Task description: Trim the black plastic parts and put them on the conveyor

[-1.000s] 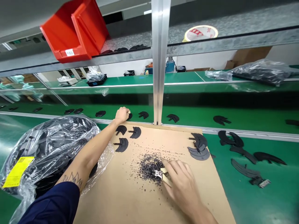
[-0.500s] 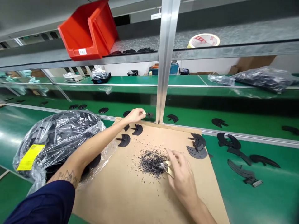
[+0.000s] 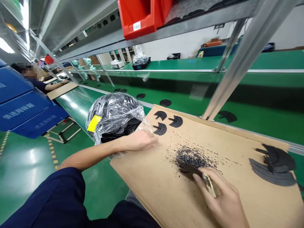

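Cream-handled tool [image 3: 210, 187] and black part [image 3: 188, 168] are clamped in the right hand [image 3: 220, 193], lower right; the left hand [image 3: 142, 140] blurs beyond telling.

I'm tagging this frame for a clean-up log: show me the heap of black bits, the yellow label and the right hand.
Heap of black bits [image 3: 190, 156]: head view, middle of the pile.
Yellow label [image 3: 94, 123]: head view, its face.
Right hand [image 3: 224, 192]: head view, back of the hand.

Left arm [image 3: 92, 157] bent at the elbow, bare forearm extended inward; left hand [image 3: 141, 140] with its back upward, fingers motion-blurred. Right hand [image 3: 224, 191] well apart, at lower right, fingers curled in a grip, thumb pointing forward and leftward.
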A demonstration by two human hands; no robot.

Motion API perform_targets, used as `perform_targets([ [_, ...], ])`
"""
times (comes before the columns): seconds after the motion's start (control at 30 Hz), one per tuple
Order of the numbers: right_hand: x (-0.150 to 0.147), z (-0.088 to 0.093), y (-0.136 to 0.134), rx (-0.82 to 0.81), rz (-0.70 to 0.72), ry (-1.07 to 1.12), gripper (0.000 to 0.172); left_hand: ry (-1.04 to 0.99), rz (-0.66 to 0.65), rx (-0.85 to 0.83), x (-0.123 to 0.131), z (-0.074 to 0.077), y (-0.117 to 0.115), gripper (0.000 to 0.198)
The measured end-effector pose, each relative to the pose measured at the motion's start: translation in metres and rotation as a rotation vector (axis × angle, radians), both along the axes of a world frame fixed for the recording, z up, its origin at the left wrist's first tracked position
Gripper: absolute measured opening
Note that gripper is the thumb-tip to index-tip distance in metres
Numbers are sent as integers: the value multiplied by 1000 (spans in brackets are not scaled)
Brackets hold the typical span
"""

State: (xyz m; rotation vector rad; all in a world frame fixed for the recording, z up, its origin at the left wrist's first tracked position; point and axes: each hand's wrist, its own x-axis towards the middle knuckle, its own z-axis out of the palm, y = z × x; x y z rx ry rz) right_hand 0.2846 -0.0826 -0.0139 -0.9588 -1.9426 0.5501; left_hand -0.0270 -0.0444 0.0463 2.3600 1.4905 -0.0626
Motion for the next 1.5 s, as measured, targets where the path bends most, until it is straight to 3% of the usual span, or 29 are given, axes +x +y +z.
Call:
perform_targets([
  [0.1,2,2,-1,-177,-180,35,29,214,187,124,-49,5,3,11],
  [0.17,2,6,-2,-297,-248,59,35,248,232,131,-69,4,1,17],
  [0.3,-2,17,-3,-458,-261,133,39,204,243,132,-76,1,-9,26],
  [0.37,-3,21,-2,-508,-251,171,42,-1,271,143,-67,1,-14,20],
  [0.53,-3,24,-2,-601,-235,266,50,-854,352,12,-17,-7,-21,21],
  [0.67,-3,21,-5,-640,-227,339,44,-1184,322,-57,42,-24,-22,33],
  [0.77,-4,20,-8,-668,-206,382,38,-1189,251,-100,79,-35,-21,32],
  [0.87,-4,19,-10,-691,-159,420,34,-1051,132,-29,101,-42,-18,27],
  [1.03,-4,15,-12,-673,-135,430,31,-901,3,280,113,-52,-19,29],
  [1.13,-4,12,-14,-660,-153,416,31,-870,-21,328,115,-58,-23,29],
  [1.27,-5,13,-15,-661,-165,402,32,-899,27,265,115,-64,-27,31],
  [1.4,-6,15,-15,-655,-173,404,32,-1004,133,9,114,-65,-27,31],
  [1.5,-6,15,-15,-636,-171,381,33,-1039,127,-107,113,-61,-24,28],
])
